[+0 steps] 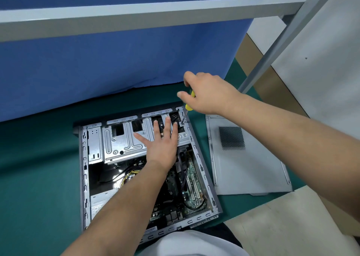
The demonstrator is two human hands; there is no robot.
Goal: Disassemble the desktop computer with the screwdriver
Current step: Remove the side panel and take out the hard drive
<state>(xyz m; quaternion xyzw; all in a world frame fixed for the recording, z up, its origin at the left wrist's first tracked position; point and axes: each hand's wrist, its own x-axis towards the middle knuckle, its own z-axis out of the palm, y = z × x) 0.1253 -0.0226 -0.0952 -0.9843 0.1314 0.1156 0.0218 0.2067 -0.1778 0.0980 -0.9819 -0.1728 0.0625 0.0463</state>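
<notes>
Here, right hand (209, 92) fingers around screwdriver (188, 106); left hand (162, 142) flat on drive cage (124, 139).

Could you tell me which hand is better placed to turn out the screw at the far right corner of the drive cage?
Right hand: it grips the screwdriver, tip at that corner. Left hand lies flat on the cage.

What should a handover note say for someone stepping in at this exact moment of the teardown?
Left hand: flat, fingers spread, pressing on the drive cage.
Right hand: grips the yellow screwdriver, tip at a screw in the cage's far right corner.
Computer case lies open on the green mat; side panel rests to its right.
Done: panel off. Left: that screw, cage, boards, cables.
</notes>
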